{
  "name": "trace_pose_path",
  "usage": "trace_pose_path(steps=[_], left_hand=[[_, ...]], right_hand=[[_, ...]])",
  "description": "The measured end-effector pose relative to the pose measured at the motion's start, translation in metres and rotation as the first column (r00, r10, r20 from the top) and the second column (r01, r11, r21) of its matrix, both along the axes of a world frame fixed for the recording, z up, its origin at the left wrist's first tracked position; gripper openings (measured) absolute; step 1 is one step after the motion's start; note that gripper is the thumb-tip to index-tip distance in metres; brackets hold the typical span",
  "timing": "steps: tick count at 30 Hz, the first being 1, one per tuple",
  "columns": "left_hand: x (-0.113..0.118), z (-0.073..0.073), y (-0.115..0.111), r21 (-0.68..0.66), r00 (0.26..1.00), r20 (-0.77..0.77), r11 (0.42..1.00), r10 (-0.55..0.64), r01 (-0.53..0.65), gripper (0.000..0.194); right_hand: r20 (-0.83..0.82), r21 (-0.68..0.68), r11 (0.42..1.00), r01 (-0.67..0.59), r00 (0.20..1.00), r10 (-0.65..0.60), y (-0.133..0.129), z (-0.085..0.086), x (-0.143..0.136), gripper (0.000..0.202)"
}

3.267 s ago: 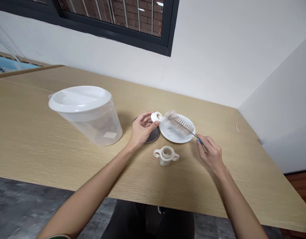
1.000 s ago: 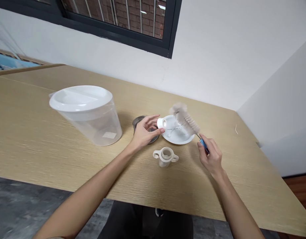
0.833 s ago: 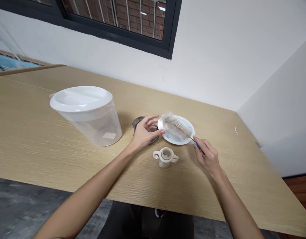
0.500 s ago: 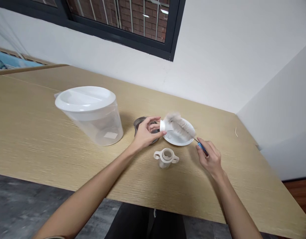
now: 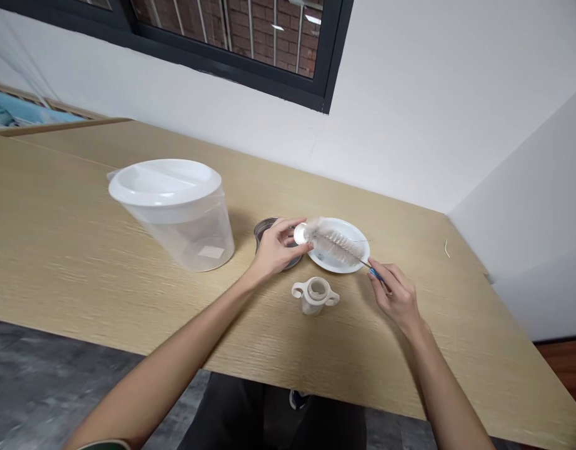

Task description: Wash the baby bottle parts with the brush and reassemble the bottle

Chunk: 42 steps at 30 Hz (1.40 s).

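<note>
Between the fingers of my left hand [image 5: 279, 248] is a small white bottle cap [image 5: 300, 234], its round opening turned toward the right. My right hand [image 5: 397, 292] grips the blue handle of a bottle brush [image 5: 337, 242]. The brush's pale bristles point left and its tip touches the cap. Beneath the brush lies a white oval bowl [image 5: 358, 232]. Nearer to me stands an uncapped bottle with two side handles [image 5: 315, 295], upright with its mouth up. A dark metal dish [image 5: 265, 230] is partly hidden behind my left hand.
A large translucent pitcher with a white lid [image 5: 175, 215] stands on the wooden table [image 5: 129, 275] to the left. A thin pale strip [image 5: 446, 248] lies at the right. The wall and a dark-framed window [image 5: 245, 59] rise behind the table.
The cap has tilted in my left hand, so its opening shows more. The brush has come down a little and its bristles look less blurred. The view has shifted slightly.
</note>
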<state>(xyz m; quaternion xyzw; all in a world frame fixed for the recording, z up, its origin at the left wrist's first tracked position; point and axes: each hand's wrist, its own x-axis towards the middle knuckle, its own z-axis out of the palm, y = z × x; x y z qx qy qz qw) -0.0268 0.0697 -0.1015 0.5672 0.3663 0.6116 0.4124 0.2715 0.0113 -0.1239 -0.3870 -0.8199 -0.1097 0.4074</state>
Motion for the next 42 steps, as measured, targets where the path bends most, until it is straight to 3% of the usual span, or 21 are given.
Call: trace_pose_path(steps=[5, 8, 12, 18, 23, 30, 42], left_hand=[[-0.003, -0.005, 0.004, 0.014, 0.991, -0.104, 0.997, 0.081, -0.080, 0.067], [-0.002, -0.007, 0.005, 0.040, 0.991, -0.103, 0.995, 0.091, -0.087, 0.076], [0.000, -0.007, 0.005, 0.083, 0.991, -0.082, 0.991, 0.110, -0.103, 0.070], [0.002, -0.008, 0.002, 0.082, 0.998, 0.008, 0.995, 0.064, -0.065, 0.060], [0.004, -0.006, -0.002, 0.104, 0.999, -0.013, 0.994, 0.034, -0.033, 0.055], [0.003, -0.005, -0.001, 0.115, 1.000, -0.013, 0.993, 0.004, -0.003, 0.057], [0.000, -0.014, 0.006, 0.187, 0.996, -0.087, 0.982, 0.008, 0.009, 0.059]], right_hand=[[-0.018, -0.017, 0.993, 0.114, 0.993, -0.114, 0.002, 0.000, 0.001, 0.042], [-0.049, -0.012, 0.995, 0.102, 0.993, -0.103, 0.001, 0.000, 0.001, 0.043], [0.014, -0.042, 0.998, 0.036, 0.999, -0.036, 0.000, 0.001, 0.000, 0.044], [-0.042, -0.004, 0.992, 0.123, 0.992, -0.123, 0.001, 0.003, 0.002, 0.042], [0.009, -0.012, 0.999, 0.050, 0.999, -0.050, 0.000, 0.002, 0.003, 0.044], [-0.033, -0.014, 0.980, 0.197, 0.980, -0.198, 0.004, 0.001, 0.008, 0.037], [0.017, -0.015, 1.000, 0.001, 1.000, -0.001, -0.005, 0.004, -0.008, 0.041]])
